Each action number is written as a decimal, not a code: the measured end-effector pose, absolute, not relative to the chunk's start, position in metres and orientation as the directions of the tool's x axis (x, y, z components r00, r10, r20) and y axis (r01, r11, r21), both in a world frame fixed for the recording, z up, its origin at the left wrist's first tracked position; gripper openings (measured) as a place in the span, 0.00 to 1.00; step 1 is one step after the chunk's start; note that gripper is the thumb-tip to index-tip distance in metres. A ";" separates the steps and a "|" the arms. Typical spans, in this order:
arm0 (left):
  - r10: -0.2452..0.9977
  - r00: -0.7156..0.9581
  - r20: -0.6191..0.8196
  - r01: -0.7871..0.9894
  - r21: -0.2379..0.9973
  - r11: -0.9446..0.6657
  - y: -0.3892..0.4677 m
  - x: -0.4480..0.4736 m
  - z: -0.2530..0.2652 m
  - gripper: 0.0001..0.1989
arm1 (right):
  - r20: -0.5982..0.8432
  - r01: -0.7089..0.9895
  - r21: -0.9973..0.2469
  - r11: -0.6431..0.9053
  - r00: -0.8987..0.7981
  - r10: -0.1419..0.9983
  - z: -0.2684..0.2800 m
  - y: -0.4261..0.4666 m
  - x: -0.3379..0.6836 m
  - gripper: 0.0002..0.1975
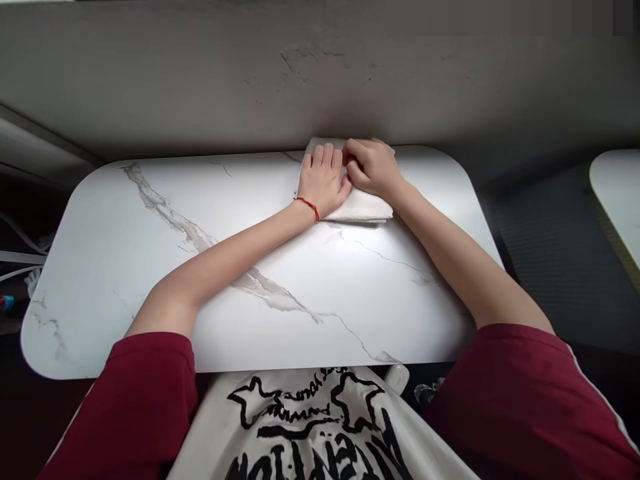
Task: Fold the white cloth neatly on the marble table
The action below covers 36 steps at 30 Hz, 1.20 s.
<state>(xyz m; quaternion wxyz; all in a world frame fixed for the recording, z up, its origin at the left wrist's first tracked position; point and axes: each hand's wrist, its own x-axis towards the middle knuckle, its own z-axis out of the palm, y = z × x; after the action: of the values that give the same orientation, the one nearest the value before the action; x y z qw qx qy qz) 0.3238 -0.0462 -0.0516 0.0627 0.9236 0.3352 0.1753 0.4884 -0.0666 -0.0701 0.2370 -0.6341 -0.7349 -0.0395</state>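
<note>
A folded white cloth lies on the marble-patterned table, close to its far edge. My left hand rests flat on the cloth's left part, fingers stretched out and pointing away from me; a red string bracelet circles that wrist. Beside it, my right hand is closed, with its curled fingers on the upper right of the cloth. The knuckles hide exactly what part of the cloth those fingers pinch. Both hands sit side by side, almost touching.
A grey wall rises right behind the table's far edge. White cables show at the far left. Another white tabletop stands at the right, past a gap. Below the near edge is a white rounded object.
</note>
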 end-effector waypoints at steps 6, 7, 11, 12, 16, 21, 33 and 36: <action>0.660 0.694 0.287 0.617 0.236 -0.751 -0.029 0.341 -0.054 0.19 | 0.409 0.954 -0.238 0.180 -0.070 0.910 -0.077 -0.043 0.506 0.17; 0.662 0.693 0.284 0.618 0.238 -0.749 -0.028 0.342 -0.054 0.19 | 0.399 0.958 -0.231 0.167 -0.063 0.915 -0.077 -0.041 0.507 0.18; 0.668 0.688 0.282 0.614 0.264 -0.744 -0.025 0.346 -0.056 0.20 | 0.363 0.973 -0.205 0.104 -0.023 0.931 -0.074 -0.040 0.505 0.17; 0.670 0.689 0.276 0.614 0.269 -0.742 -0.025 0.346 -0.056 0.20 | 0.358 0.975 -0.200 0.094 -0.017 0.934 -0.072 -0.040 0.505 0.17; 0.679 0.688 0.258 0.613 0.295 -0.733 -0.025 0.347 -0.057 0.21 | 0.352 0.977 -0.196 0.081 -0.007 0.936 -0.068 -0.043 0.503 0.16; 0.692 0.671 0.265 0.615 0.323 -0.719 -0.027 0.347 -0.055 0.23 | 0.360 0.979 -0.188 0.083 -0.010 0.933 -0.068 -0.043 0.503 0.17; 0.666 0.643 0.377 0.604 0.284 -0.744 -0.035 0.331 -0.063 0.22 | 0.414 0.973 -0.206 0.108 -0.013 0.910 -0.068 -0.064 0.487 0.16; 0.669 0.662 0.339 0.611 0.274 -0.743 -0.047 0.318 -0.058 0.22 | 0.416 0.973 -0.206 0.101 -0.006 0.909 -0.069 -0.076 0.476 0.16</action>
<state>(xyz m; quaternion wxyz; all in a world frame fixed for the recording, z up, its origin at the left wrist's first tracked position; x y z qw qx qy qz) 0.3182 -0.0467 -0.0581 0.0681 0.9089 0.3518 0.2131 0.4761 -0.0758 -0.0688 0.2286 -0.6670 -0.7057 -0.0700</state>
